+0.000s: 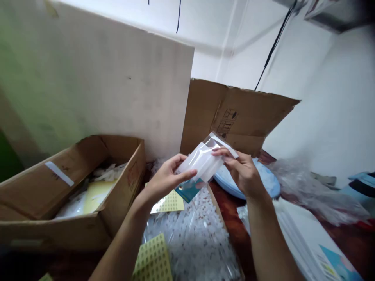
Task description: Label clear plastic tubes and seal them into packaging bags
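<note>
A clear plastic packet point(202, 162) with white contents and a teal printed card at its lower end is held up between both hands. My left hand point(171, 175) grips its left side, thumb across the front. At the packet's upper right edge, the fingers of my right hand point(238, 168) are closed on the clear film. Beneath the hands lies a wide tray of small white pieces point(199, 234) under clear plastic. Yellow sticker sheets point(154, 259) with rows of small dark marks rest on and beside it.
An open cardboard box point(117, 210) holding plastic bags and yellow sheets stands at the left. Behind the hands are a blue round basin point(274, 183) and an upright cardboard sheet point(249, 117). Crumpled plastic point(310, 189) and a stack of white printed cards point(307, 234) lie at the right.
</note>
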